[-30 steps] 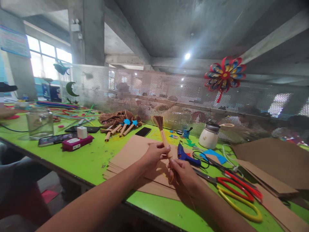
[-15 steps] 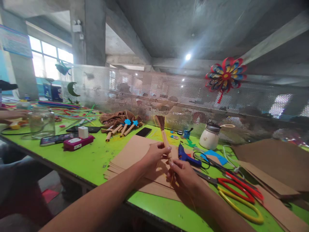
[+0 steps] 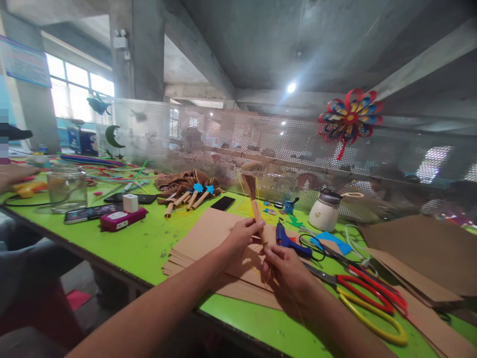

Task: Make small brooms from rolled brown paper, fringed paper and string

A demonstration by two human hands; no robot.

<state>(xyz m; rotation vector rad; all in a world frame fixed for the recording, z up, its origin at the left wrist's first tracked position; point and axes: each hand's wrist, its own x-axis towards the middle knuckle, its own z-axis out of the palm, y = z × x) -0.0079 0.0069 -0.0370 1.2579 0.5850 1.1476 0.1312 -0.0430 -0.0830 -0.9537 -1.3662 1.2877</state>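
Observation:
Both my hands hold a small paper broom (image 3: pixel 254 201) upright above a stack of brown card sheets (image 3: pixel 208 233). Its brown fringed head points up and its tan rolled handle runs down into my fingers. My left hand (image 3: pixel 242 237) pinches the handle's middle. My right hand (image 3: pixel 285 271) is closed round the lower end, where a thin yellow thread hangs. A blue glue gun (image 3: pixel 286 241) lies just right of my hands.
Several finished brooms with blue stars (image 3: pixel 186 191) lie at the back left. Red scissors (image 3: pixel 365 288) and a yellow loop lie right. A white pot (image 3: pixel 323 213), phones, a pink box (image 3: pixel 121 219) and a glass jar (image 3: pixel 67 189) stand on the green table (image 3: pixel 141 243). A mesh screen runs behind.
The broom has tilted slightly and my fingers have shifted a little on its handle. The view has drifted slightly. Nothing was picked up or let go.

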